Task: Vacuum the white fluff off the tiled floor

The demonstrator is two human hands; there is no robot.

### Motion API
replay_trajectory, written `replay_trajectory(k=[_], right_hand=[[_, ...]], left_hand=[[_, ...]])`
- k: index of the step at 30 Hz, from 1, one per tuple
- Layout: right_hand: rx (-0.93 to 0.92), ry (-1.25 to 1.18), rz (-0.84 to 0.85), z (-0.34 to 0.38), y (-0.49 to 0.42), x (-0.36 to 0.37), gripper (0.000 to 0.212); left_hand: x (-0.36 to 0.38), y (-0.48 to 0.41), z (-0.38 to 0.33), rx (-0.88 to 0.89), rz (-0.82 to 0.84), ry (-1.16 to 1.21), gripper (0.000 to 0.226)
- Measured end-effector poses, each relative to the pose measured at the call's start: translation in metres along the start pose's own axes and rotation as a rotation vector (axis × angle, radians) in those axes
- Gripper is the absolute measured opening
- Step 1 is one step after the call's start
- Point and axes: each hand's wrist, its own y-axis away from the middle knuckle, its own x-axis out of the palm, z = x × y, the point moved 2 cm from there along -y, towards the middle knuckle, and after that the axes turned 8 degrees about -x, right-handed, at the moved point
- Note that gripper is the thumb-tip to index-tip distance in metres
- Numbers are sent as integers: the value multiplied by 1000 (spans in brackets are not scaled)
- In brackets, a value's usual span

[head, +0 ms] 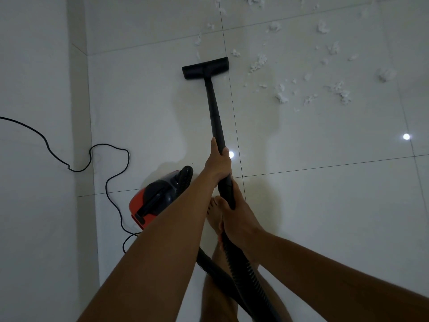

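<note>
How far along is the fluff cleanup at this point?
Looks early. Done: the glossy white floor tiles near the person look clean. In hand: left-hand grip and right-hand grip hold the black vacuum wand, its flat black nozzle on the floor just left of scattered white fluff clumps. Left: those clumps, spread ahead and rightward.

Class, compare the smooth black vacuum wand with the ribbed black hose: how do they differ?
The smooth black vacuum wand is straight; the ribbed black hose curves. The wand's surface is plain, the hose's ridged. The wand ends at the flat black floor head; the hose joins the red and black vacuum body. Both are black and tubular.
</note>
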Motion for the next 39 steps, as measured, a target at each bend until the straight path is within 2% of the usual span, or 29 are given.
replay_trajectory(k=[5, 12, 20, 28, 39], right_hand=[[21, -10, -8, 0, 2, -3, 59], [22, 3, -12, 2, 3, -7, 57], [30, -90, -13, 7, 4, -8, 53], [27, 13, -21, 7, 5, -9, 54], [9, 85, -35, 8, 5, -7, 56]], left_hand=[[1, 2, -1, -3, 41, 104, 67], [5, 3, -6, 10, -58, -52, 66], [-3, 5, -9, -48, 87, 211, 70], [5, 10, -16, -8, -35, -72, 65], [5, 10, -19, -31, -59, -145, 64]])
